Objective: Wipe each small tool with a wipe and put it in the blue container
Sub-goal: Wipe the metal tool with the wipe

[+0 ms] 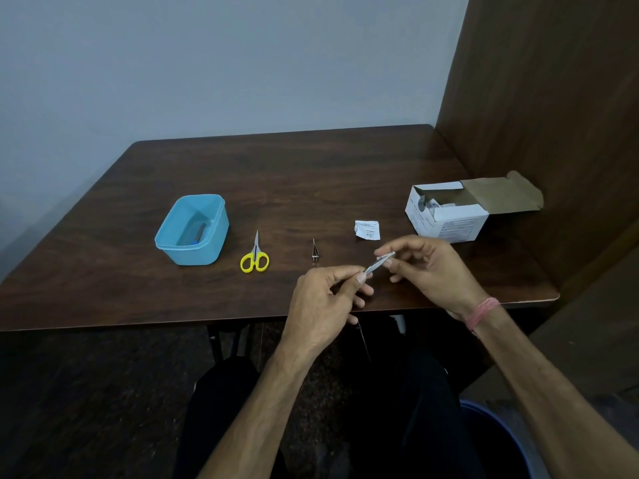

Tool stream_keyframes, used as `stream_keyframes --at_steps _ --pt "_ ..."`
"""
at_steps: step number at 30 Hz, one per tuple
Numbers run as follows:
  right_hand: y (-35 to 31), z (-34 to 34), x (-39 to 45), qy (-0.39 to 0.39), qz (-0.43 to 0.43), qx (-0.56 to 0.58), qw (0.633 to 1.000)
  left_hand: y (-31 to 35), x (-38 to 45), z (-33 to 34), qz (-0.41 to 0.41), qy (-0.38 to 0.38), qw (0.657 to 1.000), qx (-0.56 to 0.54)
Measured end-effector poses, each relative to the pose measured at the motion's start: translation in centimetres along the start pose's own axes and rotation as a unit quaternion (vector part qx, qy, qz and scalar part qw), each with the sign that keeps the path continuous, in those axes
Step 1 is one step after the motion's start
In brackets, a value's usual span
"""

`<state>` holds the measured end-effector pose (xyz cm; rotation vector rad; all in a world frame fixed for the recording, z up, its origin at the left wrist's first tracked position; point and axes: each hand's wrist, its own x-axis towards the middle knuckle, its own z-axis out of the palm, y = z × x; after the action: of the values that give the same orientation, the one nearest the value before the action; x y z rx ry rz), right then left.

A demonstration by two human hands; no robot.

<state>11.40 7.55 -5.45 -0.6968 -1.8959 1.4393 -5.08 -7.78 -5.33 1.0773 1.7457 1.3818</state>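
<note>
The left hand [321, 299] pinches a small metal tool [375, 265] at its near end while the right hand [428, 267] pinches a wipe [386, 255] round its tip, so wiping seems underway. Next it likely goes into the blue container [192, 231] at ten o'clock, past the scissors [255, 255] and tweezers [314, 251] still waiting on the table [276, 174].

Above the near edge of the table [138, 292], the left hand [321, 302] pinches a thin metal tool [375, 265] while the right hand [432, 267] pinches its tip at two o'clock. The blue container [183, 248] sits at nine o'clock, beside yellow scissors [255, 259].
</note>
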Motion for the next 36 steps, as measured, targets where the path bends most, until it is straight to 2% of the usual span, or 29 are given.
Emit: stream_keyframes --at_steps 5,10,24,36 --pt "-0.3 -0.1 0.0 0.007 0.010 0.018 1.000 -0.1 0.0 0.1 0.003 0.002 1.000 0.001" --pt "-1.0 -0.4 -0.1 -0.018 0.036 0.016 0.999 -0.1 -0.1 0.1 0.005 0.004 1.000 0.001" --pt "-1.1 0.2 -0.9 0.020 0.015 -0.021 0.999 0.0 0.1 0.3 -0.010 0.013 1.000 -0.015" --pt "-1.7 0.2 -0.1 -0.020 0.065 -0.021 0.997 0.2 0.0 0.7 0.000 0.031 0.999 0.008"
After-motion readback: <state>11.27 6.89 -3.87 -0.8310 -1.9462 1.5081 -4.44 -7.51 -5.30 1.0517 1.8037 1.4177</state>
